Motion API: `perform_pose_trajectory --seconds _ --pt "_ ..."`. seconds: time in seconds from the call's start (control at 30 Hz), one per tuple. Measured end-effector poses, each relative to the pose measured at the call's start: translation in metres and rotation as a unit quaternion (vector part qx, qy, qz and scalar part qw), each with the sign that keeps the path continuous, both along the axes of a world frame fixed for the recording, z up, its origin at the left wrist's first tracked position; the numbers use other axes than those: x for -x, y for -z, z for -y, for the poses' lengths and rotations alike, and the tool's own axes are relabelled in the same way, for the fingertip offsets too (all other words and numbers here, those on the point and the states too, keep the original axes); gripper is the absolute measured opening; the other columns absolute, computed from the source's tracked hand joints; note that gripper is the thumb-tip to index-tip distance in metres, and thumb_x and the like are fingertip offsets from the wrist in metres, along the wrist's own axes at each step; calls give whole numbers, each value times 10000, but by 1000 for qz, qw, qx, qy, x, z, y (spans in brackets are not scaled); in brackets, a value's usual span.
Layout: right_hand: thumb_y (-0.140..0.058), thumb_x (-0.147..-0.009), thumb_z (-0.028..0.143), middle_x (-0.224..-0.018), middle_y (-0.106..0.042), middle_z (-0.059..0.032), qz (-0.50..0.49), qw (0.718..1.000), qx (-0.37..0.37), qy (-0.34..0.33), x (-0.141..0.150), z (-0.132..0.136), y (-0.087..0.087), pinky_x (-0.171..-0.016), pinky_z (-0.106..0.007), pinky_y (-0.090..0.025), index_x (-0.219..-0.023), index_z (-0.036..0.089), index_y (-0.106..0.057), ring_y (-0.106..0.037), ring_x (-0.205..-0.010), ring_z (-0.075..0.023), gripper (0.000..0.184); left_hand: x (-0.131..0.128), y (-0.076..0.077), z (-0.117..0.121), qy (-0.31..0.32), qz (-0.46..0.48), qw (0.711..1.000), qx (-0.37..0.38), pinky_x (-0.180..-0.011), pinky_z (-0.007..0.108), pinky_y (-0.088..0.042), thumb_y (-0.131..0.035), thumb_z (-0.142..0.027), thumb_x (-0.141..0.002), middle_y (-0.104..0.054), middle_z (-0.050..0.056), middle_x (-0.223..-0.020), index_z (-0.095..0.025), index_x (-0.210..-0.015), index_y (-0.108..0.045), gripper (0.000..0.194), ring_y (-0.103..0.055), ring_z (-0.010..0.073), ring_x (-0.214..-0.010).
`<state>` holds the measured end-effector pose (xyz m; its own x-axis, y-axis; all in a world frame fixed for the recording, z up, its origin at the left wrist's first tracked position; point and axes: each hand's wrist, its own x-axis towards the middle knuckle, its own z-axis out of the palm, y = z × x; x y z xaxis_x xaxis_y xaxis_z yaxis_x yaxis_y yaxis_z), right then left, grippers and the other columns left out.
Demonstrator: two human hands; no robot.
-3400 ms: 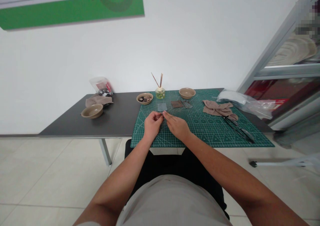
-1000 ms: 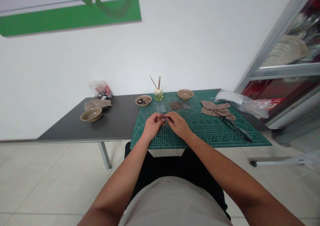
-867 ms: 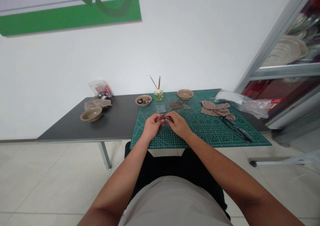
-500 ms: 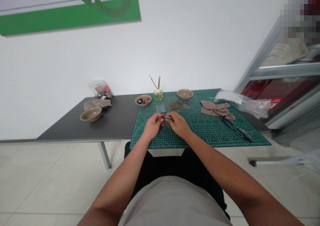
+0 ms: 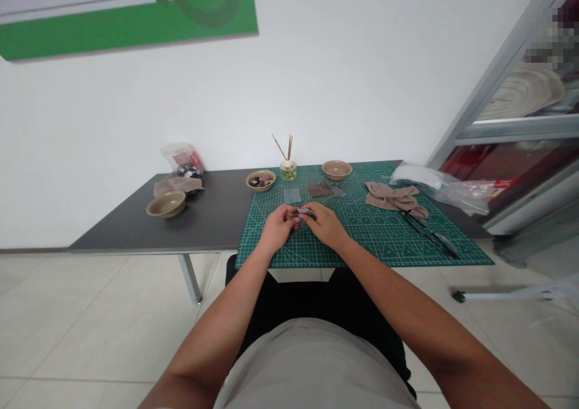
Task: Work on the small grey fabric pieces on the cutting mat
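Evidently, the dark table [image 5: 199, 228] crossing mid-frame carries your work, and the green cutting mat [image 5: 384, 240] probably sits beneath your hands to shield it. Your left hand [image 5: 278, 225] and right hand [image 5: 329, 227] meet at the centre of the frame, fingers pinched inward. The bowl of small mixed pieces [image 5: 249, 184], upper centre, and the blue-grey square [image 5: 292, 195] just beyond your fingers seem placed for easy reach. Smallest, the thin grey piece [image 5: 307, 212] lies between both hands' fingertips, gripped from two sides, likely for steadiness.
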<state>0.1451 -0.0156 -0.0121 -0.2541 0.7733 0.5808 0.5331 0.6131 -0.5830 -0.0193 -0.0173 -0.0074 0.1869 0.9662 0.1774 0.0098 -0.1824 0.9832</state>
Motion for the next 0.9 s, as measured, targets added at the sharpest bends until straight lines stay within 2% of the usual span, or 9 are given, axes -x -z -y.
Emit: perform_pose_trajectory --seconds 0.23,0.43,0.63,0.9 --pt "-600 -878 287 -867 -676 -38 -14 1000 21 3 0 4 -4 -776 -308 -477 -921 193 -624 -628 -814 -184 106 0 0 1 -8 0 1000 -7 -577 251 -435 -637 -153 -695 -587 -33 -640 -185 -845 -591 160 -549 113 -555" --pt "-548 -896 234 -929 -667 -58 -12 1000 4 -5 1 2 -2 -805 -321 -472 -954 189 -600 -621 -872 -192 90 1 -2 2 -2 8 1000 -13 -559 237 -415 -659 -164 -687 -568 -43 -605 -181 -809 -589 141 -533 104 -539" --pt "-546 -891 219 -891 -669 -47 -26 999 17 -11 0 2 -2 -790 -317 -470 -926 194 -606 -620 -841 -190 74 0 -3 3 -14 -1 1000 -16 -547 236 -411 -660 -165 -686 -568 -42 -589 -179 -840 -611 162 -532 107 -537" --pt "-541 -903 209 -939 -647 -60 -19 999 -15 -30 1 1 1 -808 -335 -474 -974 203 -577 -610 -880 -196 80 2 -1 1 -1 30 1000 -2 -583 236 -425 -687 -188 -681 -578 -44 -631 -163 -846 -600 189 -536 97 -567"
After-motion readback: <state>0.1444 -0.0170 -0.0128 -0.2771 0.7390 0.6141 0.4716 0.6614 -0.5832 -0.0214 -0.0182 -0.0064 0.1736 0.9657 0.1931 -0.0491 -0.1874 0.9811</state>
